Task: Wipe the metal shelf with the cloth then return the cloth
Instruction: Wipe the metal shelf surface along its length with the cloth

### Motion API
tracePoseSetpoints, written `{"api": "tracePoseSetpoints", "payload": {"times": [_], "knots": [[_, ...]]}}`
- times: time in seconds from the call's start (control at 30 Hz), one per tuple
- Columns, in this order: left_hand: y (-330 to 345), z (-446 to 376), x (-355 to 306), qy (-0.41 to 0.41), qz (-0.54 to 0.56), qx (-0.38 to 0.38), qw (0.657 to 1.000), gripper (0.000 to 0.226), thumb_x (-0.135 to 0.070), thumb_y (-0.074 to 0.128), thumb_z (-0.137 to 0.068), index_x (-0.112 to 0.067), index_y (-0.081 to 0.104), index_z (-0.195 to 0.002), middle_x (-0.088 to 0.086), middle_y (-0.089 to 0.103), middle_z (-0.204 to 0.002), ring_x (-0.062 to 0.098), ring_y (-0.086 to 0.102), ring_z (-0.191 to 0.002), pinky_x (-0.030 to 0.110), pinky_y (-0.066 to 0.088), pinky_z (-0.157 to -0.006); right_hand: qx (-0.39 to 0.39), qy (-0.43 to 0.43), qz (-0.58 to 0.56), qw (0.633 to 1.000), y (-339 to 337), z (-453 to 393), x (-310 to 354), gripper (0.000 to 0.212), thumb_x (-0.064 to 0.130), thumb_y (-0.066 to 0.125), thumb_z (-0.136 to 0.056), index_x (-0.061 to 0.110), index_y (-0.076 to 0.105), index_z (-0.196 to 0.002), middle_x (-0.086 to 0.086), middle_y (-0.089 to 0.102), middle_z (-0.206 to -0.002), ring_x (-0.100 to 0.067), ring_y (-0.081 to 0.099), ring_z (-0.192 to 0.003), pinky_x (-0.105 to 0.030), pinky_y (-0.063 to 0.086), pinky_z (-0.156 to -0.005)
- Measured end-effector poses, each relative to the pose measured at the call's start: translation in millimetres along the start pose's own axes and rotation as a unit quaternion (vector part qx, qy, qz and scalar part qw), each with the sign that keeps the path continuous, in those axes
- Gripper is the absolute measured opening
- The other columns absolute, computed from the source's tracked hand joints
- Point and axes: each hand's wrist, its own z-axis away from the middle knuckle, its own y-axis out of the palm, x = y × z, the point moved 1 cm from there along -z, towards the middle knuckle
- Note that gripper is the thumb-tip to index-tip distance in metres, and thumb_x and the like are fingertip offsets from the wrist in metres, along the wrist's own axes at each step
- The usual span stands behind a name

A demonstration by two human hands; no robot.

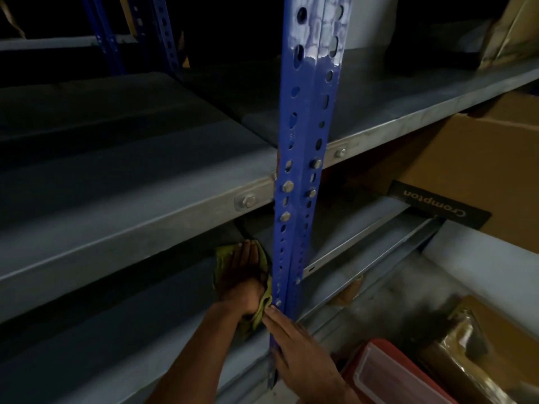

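My left hand [242, 275] lies palm down on a yellow-green cloth [264, 309], its fingers [246, 252] straight and pressed together, flattening the cloth against the grey metal shelf [131, 339] at that shelf's right end, just beside a blue perforated upright post [302, 158]. The cloth shows around the hand and bunches at my wrist. My right hand [303, 354] rests against the lower part of the post, its fingers loosely spread and gripping nothing. Another grey shelf sits above. To the right, a cardboard box [478, 170] printed "Crompton" and a red-lidded plastic container [390, 371] sit on neighbouring shelves.
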Motion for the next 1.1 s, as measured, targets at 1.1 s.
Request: {"api": "tracePoseSetpoints", "payload": {"times": [1.1], "knots": [[17.1,131.9,46.6,0.012,-0.025,-0.092,0.995,0.065,-0.029,0.038,-0.092,-0.010,0.018,-0.151,0.009,0.025,-0.157,0.025,0.026,-0.143,0.041,0.007,-0.117,-0.073,-0.037,-0.147,0.986,11.5,-39.5,40.4,0.089,0.011,0.060,-0.063,0.032,0.026,-0.142,0.012,0.036,-0.147,-0.008,0.033,-0.136,-0.023,0.021,-0.114]]}}
